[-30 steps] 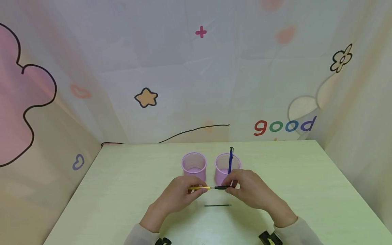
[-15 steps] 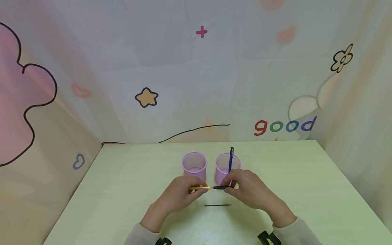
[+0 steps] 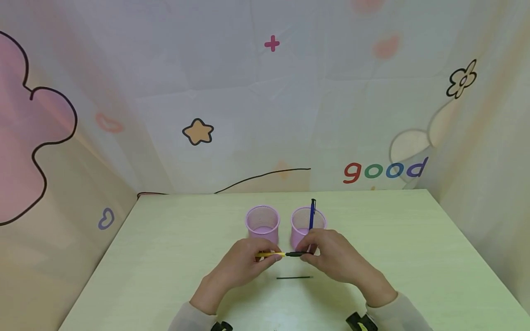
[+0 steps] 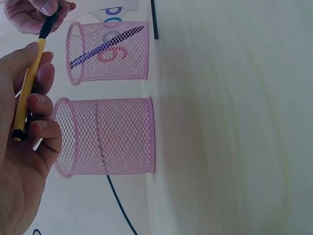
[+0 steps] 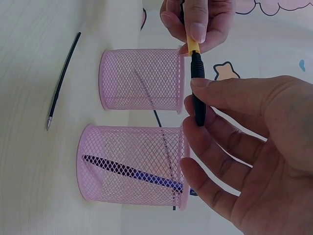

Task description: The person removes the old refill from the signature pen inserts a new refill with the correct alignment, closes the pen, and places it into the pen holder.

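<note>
In the head view my left hand (image 3: 242,263) grips the yellow barrel (image 4: 28,90) of a pen, held level above the table. My right hand (image 3: 341,257) pinches the black grip section (image 5: 197,68) between thumb and fingers, in line with the barrel. Its narrow end meets the barrel's end. A thin dark pen refill (image 3: 294,277) with a metal tip lies on the table just in front of both hands. Behind them stand two pink mesh pen holders, the left one (image 3: 262,235) and the right one (image 3: 298,236). A blue pen (image 3: 312,216) leans in the right holder.
The pale wooden table (image 3: 165,257) runs back to a printed cloth (image 3: 232,92) hung behind and along both sides. Both pen holders stand close beyond the hands, with a narrow gap between them.
My right hand has moved slightly left, bringing the black grip section up to the yellow barrel and narrowing the gap between them. My left hand stays almost still.
</note>
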A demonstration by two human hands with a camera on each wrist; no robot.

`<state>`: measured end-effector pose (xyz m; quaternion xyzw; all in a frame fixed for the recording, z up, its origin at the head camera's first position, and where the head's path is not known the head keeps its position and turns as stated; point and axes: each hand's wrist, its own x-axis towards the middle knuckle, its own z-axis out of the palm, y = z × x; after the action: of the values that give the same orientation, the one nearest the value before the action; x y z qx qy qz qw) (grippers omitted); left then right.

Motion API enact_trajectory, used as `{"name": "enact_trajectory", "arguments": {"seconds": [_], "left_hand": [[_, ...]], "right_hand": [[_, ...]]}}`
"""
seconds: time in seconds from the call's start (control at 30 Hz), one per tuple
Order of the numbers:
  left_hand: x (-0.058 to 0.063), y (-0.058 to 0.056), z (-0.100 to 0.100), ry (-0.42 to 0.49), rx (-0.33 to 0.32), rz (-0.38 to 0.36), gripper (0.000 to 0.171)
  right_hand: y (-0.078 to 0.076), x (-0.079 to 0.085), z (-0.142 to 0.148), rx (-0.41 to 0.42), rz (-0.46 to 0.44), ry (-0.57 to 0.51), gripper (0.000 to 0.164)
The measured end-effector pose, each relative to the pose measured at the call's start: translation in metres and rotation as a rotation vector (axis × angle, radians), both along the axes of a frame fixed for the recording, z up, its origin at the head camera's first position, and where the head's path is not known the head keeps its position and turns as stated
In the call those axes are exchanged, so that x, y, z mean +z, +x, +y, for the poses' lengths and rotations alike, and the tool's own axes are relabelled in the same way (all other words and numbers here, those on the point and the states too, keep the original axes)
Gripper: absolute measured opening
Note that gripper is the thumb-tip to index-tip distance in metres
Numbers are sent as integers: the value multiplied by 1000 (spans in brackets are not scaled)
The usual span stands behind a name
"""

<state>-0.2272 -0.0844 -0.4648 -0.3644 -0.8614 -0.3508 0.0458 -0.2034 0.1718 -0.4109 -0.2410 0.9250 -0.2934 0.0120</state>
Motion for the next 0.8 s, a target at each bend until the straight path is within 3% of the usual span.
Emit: {"name": "enact_trajectory", "arguments": {"seconds": [0.8], "left_hand": [[1,2,1,0,-1,-1,11]], "right_hand": [[1,-1,-2,-1,8,8,16]]}}
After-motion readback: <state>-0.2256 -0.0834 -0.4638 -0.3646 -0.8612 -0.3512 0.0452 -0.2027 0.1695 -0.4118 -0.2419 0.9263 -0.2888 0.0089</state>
